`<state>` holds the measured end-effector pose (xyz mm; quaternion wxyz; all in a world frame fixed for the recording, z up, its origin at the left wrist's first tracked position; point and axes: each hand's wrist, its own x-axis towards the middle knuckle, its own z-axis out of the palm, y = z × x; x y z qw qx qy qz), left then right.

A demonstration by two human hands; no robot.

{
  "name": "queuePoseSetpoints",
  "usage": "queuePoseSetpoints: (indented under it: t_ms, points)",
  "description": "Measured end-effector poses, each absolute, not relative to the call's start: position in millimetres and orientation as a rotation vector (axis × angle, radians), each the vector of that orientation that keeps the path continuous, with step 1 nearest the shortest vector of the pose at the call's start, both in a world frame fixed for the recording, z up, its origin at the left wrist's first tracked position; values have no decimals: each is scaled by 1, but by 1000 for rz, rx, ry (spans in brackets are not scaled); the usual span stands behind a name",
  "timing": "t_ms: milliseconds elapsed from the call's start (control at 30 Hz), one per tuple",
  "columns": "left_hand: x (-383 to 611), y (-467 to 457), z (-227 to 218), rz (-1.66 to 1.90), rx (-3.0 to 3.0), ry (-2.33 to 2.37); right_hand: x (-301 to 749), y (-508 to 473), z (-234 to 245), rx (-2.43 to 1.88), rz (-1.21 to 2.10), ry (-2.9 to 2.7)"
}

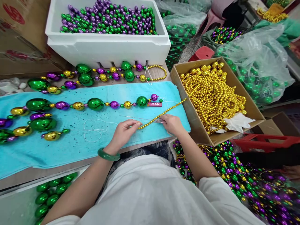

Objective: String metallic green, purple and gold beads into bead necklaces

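Observation:
My left hand (125, 132) pinches the near end of a strand of small gold beads (161, 114), which slants up to the right over a light blue towel (63, 153). My right hand (172, 123) is closed around a slim metal tool (159, 121), partly hidden by the fingers, so its kind is unclear. A thin needle-like wire (131, 117) lies between the hands. Beyond them, a string of large green, purple and gold beads (95, 104) stretches across the towel, with a small red label (154, 104) at its right end. Loose white thread (95, 129) curls left of my left hand.
A white foam box (107, 50) of purple and green beads stands behind the towel. Another beaded necklace (103, 77) lies before it. To the right, a cardboard box (194, 107) holds gold bead strands. Below are piled necklaces (229, 165) and big green beads (52, 200).

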<state>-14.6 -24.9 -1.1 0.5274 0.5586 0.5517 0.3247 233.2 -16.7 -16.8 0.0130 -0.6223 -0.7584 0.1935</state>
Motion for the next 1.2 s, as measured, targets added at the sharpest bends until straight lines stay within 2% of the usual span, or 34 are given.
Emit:
queuePoseSetpoints:
  t_ms: [100,200,367,467,600,700,800,900,967,1067,1133,1200]
  points:
    - [-15,-24,2,813,1404,1299,233,-20,-19,-1880,603,-2311]
    - [-17,-23,1,819,1428,1302,251,-35,2,-1815,790,-2011]
    - [-25,-21,-7,863,1405,1330,317,-91,77,-1785,1449,-1752]
    - [-29,-21,-11,874,1387,1329,346,-124,98,-1828,1833,-1724]
    - [-32,-22,-14,854,1376,1333,347,-145,74,-1804,2139,-1664]
    - [-33,-23,-14,853,1373,1325,334,-146,38,-1837,2187,-1739]
    - [-32,-23,-12,870,1389,1311,320,-140,8,-2002,2007,-1849]
    - [-29,-23,-11,890,1394,1308,306,-125,-3,-2061,1502,-1798]
    - [-27,-25,-11,904,1378,1312,294,-108,-1,-2025,1126,-1789]
    - [-24,-27,-13,926,1359,1309,279,-75,2,-1940,701,-2059]
    - [-22,-28,-12,944,1355,1303,269,-53,2,-1864,509,-2260]
    - [-21,-28,-11,975,1364,1297,256,-37,-1,-1771,419,-2233]
